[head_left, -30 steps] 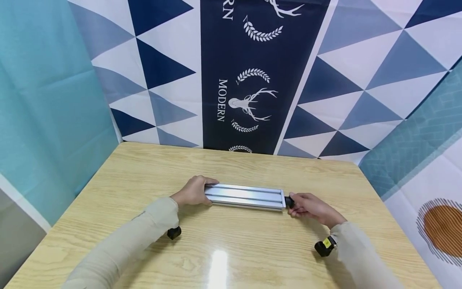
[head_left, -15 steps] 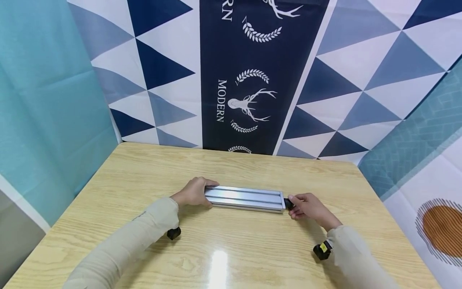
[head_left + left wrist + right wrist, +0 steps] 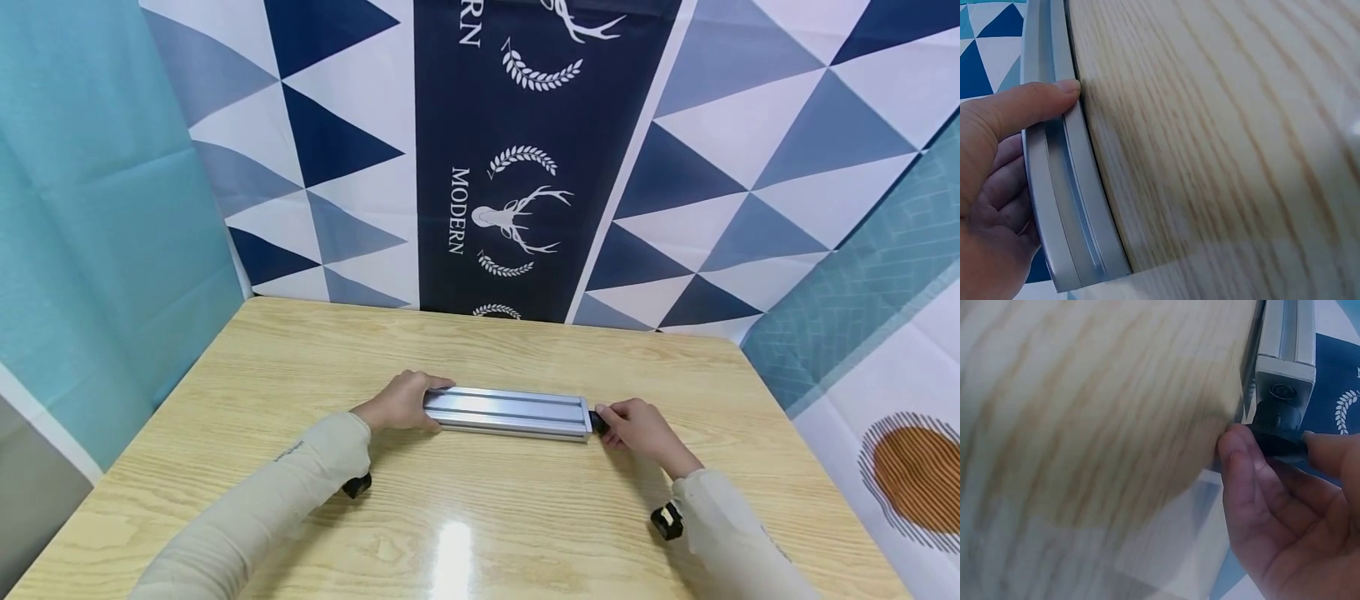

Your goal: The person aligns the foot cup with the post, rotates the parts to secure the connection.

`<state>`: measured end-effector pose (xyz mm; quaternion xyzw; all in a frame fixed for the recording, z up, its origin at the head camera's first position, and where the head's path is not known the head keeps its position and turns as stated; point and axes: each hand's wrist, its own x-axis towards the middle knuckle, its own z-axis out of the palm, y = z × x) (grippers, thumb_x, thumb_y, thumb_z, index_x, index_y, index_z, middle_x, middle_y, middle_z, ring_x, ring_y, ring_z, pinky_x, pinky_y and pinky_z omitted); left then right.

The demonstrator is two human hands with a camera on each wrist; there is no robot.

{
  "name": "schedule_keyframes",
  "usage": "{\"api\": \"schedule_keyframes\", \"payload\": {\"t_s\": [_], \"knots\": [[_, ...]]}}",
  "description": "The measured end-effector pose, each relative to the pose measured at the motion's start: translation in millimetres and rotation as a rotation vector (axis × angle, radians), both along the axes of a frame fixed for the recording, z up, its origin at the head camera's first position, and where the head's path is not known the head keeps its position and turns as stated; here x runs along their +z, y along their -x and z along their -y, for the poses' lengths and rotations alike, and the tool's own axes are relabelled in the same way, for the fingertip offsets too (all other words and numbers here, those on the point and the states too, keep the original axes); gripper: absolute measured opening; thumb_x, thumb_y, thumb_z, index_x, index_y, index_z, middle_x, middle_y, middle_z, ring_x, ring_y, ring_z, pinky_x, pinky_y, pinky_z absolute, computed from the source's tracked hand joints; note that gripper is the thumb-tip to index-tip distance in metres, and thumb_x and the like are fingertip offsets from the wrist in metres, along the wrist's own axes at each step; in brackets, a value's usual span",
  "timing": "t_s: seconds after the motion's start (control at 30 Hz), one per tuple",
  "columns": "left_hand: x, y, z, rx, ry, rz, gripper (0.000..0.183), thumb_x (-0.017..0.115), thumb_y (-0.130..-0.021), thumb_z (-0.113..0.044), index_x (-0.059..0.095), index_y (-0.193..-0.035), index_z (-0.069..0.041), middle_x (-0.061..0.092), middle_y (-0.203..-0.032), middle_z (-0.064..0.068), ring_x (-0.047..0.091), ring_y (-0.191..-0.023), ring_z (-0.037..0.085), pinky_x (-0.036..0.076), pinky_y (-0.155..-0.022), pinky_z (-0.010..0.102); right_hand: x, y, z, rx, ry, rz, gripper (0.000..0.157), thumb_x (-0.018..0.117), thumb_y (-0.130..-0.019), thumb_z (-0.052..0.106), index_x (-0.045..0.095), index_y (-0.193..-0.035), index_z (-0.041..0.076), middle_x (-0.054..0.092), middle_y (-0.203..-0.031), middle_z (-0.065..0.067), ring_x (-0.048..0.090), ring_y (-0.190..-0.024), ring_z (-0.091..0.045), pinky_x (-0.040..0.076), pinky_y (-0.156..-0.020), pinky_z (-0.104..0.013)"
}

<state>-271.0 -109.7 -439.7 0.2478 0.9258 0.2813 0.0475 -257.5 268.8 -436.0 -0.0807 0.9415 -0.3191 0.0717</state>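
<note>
A silver grooved aluminium rail [image 3: 510,407] lies crosswise on the wooden table, with a flat end plate [image 3: 1285,378] and a black knob [image 3: 598,422] at its right end. My left hand [image 3: 401,402] grips the rail's left end, thumb on the near side and fingers over the far side. In the left wrist view the thumb presses on the grooved side face [image 3: 1075,169]. My right hand [image 3: 641,432] pinches the knob between thumb and fingers. From the right wrist, the round black knob [image 3: 1279,442] shows between the fingertips, just off the end plate with its screw.
The light wooden table [image 3: 360,550] runs back to a patterned cloth [image 3: 495,167] with triangles and deer heads. Teal cloth [image 3: 97,208] hangs at the left. Small black cameras [image 3: 667,521] sit under both sleeves.
My right hand has turned slightly on the knob, its fingers changing position and its wrist shifting a little leftward. The left hand and rail stay nearly where they were.
</note>
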Motion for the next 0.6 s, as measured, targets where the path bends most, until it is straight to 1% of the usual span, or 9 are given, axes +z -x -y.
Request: {"api": "schedule_keyframes", "payload": {"t_s": [0.17,0.3,0.4,0.5,0.6], "knots": [[-5.1,3.5,3.3,-0.048,0.007,-0.015,0.075,0.088,-0.069,-0.012,0.054,-0.135,-0.004,0.062,-0.126,0.014,0.062,-0.107,0.023,0.051,-0.088,0.036,5.7,-0.7,2.1,0.065,-0.043,-0.022,0.032,0.051,-0.101,0.022,0.07,-0.091,-0.002,0.065,-0.066,-0.006,0.062,-0.059,-0.016,0.053,-0.054,-0.029],[-5.7,3.6,4.9,-0.095,0.05,-0.029,0.076,0.084,-0.075,-0.014,0.047,-0.14,-0.001,0.054,-0.136,0.016,0.055,-0.119,0.027,0.048,-0.098,0.038,10.0,0.3,4.8,0.103,-0.109,-0.041,0.028,0.052,-0.1,0.018,0.07,-0.092,-0.002,0.063,-0.063,-0.004,0.059,-0.056,-0.016,0.048,-0.052,-0.029],[-3.2,1.7,5.2,-0.111,0.091,-0.016,0.077,0.082,-0.078,-0.016,0.043,-0.142,0.0,0.047,-0.143,0.017,0.048,-0.128,0.03,0.043,-0.104,0.04,13.8,2.0,7.5,0.113,-0.165,-0.046,0.028,0.053,-0.099,0.018,0.071,-0.097,-0.003,0.064,-0.064,-0.004,0.057,-0.056,-0.016,0.048,-0.054,-0.031],[3.9,0.2,4.1,-0.121,0.115,0.014,0.076,0.08,-0.08,-0.018,0.042,-0.142,0.001,0.043,-0.145,0.019,0.04,-0.134,0.034,0.038,-0.108,0.044,22.0,5.6,11.1,0.138,-0.236,-0.084,0.031,0.053,-0.099,0.021,0.069,-0.106,-0.005,0.069,-0.08,-0.01,0.063,-0.068,-0.022,0.052,-0.064,-0.039],[15.4,2.6,2.1,-0.158,0.137,0.013,0.073,0.075,-0.085,-0.024,0.04,-0.144,0.0,0.038,-0.148,0.02,0.029,-0.14,0.038,0.028,-0.113,0.05,37.5,10.9,14.6,0.172,-0.276,-0.153,0.039,0.051,-0.1,0.026,0.063,-0.118,-0.007,0.068,-0.104,-0.021,0.065,-0.089,-0.033,0.053,-0.077,-0.049]]}}
